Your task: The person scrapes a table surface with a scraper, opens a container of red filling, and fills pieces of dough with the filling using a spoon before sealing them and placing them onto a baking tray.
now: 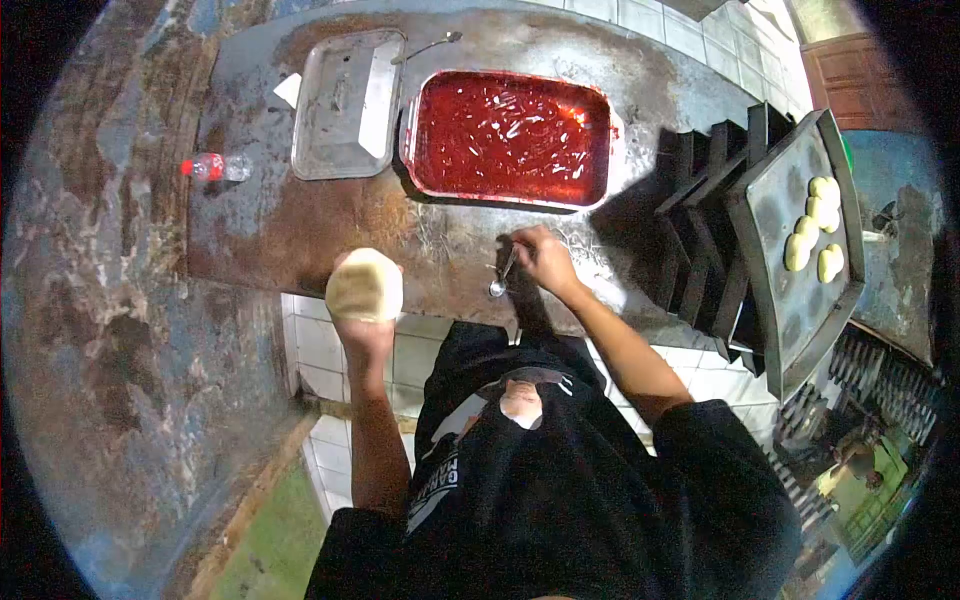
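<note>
A flat, pale round of dough [364,286] lies on my left hand [364,338], which is raised near the front edge of the table. The dough hides most of that hand's fingers. My right hand [545,260] is closed on the handle of a small metal spoon [497,288], its bowl pointing down toward me, low over the table edge. Beyond both hands sits a rectangular metal pan [505,203] holding glossy red jam [510,138]. Neither hand touches the pan.
A shallow grey tray [330,110] with a white strip lies left of the pan, near a red-capped plastic bottle [215,167]. At right, stacked dark baking trays [780,230] carry several dough pieces [824,210] on top. A person [858,465] is far off at lower right.
</note>
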Demonstrator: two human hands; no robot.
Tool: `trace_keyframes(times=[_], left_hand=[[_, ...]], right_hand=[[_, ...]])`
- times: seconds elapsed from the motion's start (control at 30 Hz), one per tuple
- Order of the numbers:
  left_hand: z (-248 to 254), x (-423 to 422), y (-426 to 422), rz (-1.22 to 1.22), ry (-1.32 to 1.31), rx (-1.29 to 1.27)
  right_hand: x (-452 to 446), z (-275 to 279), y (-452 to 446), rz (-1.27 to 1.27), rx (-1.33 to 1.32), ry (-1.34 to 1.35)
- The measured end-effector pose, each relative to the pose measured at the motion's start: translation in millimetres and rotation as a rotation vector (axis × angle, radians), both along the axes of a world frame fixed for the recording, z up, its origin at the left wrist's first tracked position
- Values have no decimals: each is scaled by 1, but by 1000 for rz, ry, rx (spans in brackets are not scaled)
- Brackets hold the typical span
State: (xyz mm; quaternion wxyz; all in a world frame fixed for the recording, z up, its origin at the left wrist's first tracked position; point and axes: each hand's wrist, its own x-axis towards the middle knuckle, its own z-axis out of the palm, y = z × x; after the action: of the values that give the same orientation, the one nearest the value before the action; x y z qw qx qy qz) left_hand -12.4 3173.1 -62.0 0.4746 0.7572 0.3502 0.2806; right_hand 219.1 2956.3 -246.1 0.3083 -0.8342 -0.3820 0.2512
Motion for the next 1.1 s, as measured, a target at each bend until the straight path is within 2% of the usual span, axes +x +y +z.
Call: trace_keyframes(times=[0.03, 0.07, 0.13, 0.17, 0.23, 0.3, 0.37, 0.4, 0.43, 0.53, 0.57, 0.63, 0.67, 0.7, 0.8, 0.87, 1.0, 1.1], left_hand=[[-4, 2, 5, -54, 82, 118], [-17, 10, 0, 63, -178, -107], [-25, 13, 7, 31, -128, -106], [-28, 14, 9, 0, -83, -94], [-7, 28, 6, -8, -97, -141], [-6, 33, 10, 0, -75, -223], [3, 37, 9, 39, -20, -260], [5, 39, 11, 82, 27, -292], [4, 38, 14, 81, 27, -296], [-3, 36, 24, 40, 22, -262], [-8, 36, 28, 42, 16, -259], [-14, 39, 35, 44, 10, -259], [-16, 42, 38, 67, 23, -255], [-19, 45, 40, 90, 37, -253], [-22, 54, 46, 66, 54, -247], [-24, 61, 49, 35, 35, -246], [-32, 63, 52, -17, -13, -163], [-37, 59, 51, 20, 9, -158]], right_hand=[[-3, 14, -5, 228, -145, -223], [-3, 23, -3, 227, -155, -216], [0, 28, 9, 669, -163, -465], [2, 26, 13, 671, -168, -460], [7, 18, 24, 933, -117, -641], [11, 12, 33, 999, -137, -659], [16, 15, 40, 1087, -36, -671], [20, 20, 44, 1158, -227, -542], [22, 27, 45, 1159, -231, -541], [25, 33, 32, 706, 36, -349], [26, 47, 33, 709, 35, -350], [33, 88, 43, 353, -43, 19], [36, 88, 51, 214, 146, -198], [41, 92, 53, 92, -34, -89], [57, 85, 71, 16, -82, -228], [65, 83, 83, 106, -269, -266], [71, 56, 89, 207, -235, -409], [69, 47, 94, 263, -261, -370]])
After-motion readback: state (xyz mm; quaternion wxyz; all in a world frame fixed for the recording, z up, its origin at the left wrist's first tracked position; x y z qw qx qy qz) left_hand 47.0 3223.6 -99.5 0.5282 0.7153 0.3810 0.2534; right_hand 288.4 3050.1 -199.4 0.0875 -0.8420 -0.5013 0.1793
